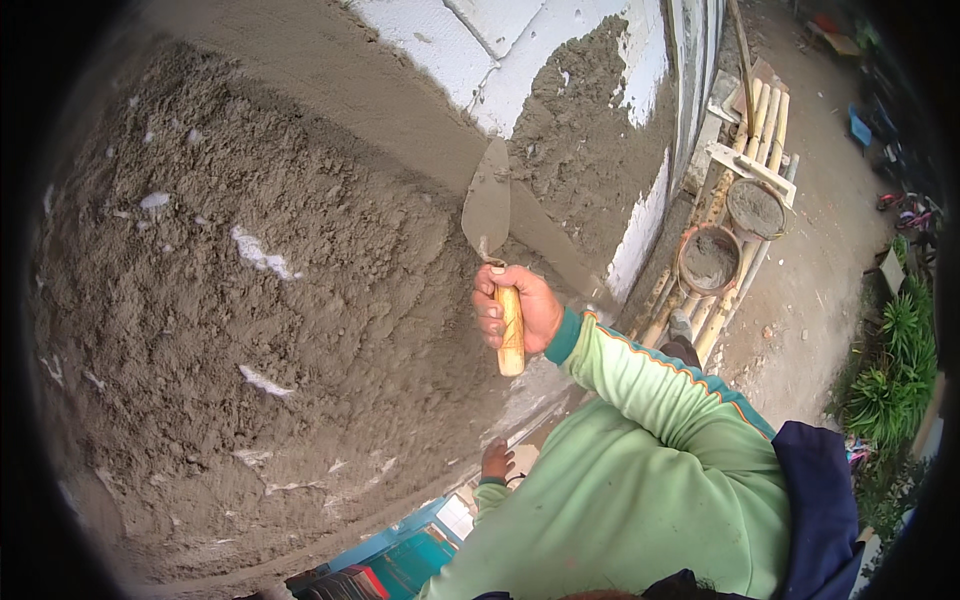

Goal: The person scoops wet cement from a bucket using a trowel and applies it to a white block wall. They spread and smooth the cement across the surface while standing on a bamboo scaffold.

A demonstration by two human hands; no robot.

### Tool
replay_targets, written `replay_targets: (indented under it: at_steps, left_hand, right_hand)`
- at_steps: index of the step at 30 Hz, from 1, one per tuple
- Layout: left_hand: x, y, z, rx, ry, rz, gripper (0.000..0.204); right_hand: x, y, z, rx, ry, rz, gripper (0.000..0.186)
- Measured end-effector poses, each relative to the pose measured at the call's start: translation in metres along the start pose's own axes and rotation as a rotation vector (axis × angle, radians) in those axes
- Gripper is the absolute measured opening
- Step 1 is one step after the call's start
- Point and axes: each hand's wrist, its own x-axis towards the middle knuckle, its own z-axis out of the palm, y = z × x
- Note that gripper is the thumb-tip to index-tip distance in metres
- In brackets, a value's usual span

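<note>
1. Trowel [493, 215] sits in the right hand [520, 308], whose fingers clench the pale wooden handle [511, 330]. The fist wraps the handle from the side, which seems to let the wrist press the flat metal blade against the wall.
2. Its long axis runs nearly straight up and down in the picture. The handle end points down toward the person, and the blade tip points up and slightly left, lying on the grey mortar coat [260, 280].
3. The left hand [496, 462] hangs low beside the body, well apart from the tool. It touches no mortar, and I cannot tell whether it is clenched or loose.
4. Rough wet mortar covers most of the wall; bare white blocks [480, 45] show above and right of the blade.
5. Further right, two round buckets [709, 258] of mortar rest on a bamboo platform [750, 150], probably kept near for refilling.
6. Green plants [895, 370] edge the ground below.
</note>
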Motion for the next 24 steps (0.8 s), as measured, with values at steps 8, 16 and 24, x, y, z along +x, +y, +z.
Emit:
replay_targets:
  at_steps: [8, 16, 24]
  left_hand:
    - [0.071, -0.07, -0.108, 0.661, -0.148, 0.682, 0.048]
    - [0.058, -0.086, -0.105, 1.057, -0.139, 1.151, 0.051]
    - [0.042, -0.039, -0.057, 0.199, -0.148, 0.154, 0.046]
  right_hand:
    - [-0.073, -0.007, 0.025, -0.081, 0.171, -0.381, 0.025]
    - [-0.13, -0.068, -0.06, -0.625, 0.96, -1.118, 0.035]
    - [-0.083, -0.058, -0.078, -0.781, 0.959, -0.661, 0.027]
